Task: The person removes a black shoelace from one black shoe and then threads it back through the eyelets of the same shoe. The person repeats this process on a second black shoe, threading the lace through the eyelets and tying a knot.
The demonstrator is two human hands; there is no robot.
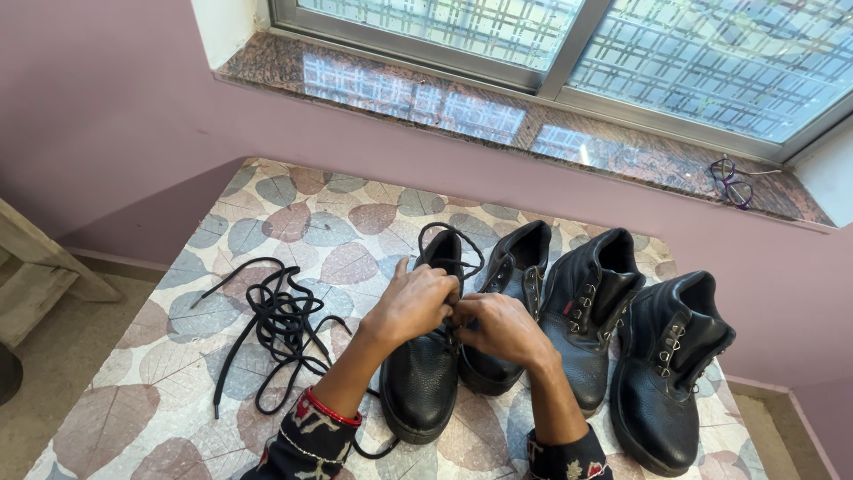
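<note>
The left hand (414, 302) and right hand (499, 327) cover the leftmost boot's (425, 373) eyelets, so the lace under the fingers (444, 293) cannot be seen. At six o'clock the frame cuts both sleeves. At two o'clock the spectacles (730, 182) are too small to make out.

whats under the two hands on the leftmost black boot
Both the left hand and right hand cover the lacing area of the leftmost black leather boot. A black lace loops out above; the eyelets beneath are hidden.
</note>
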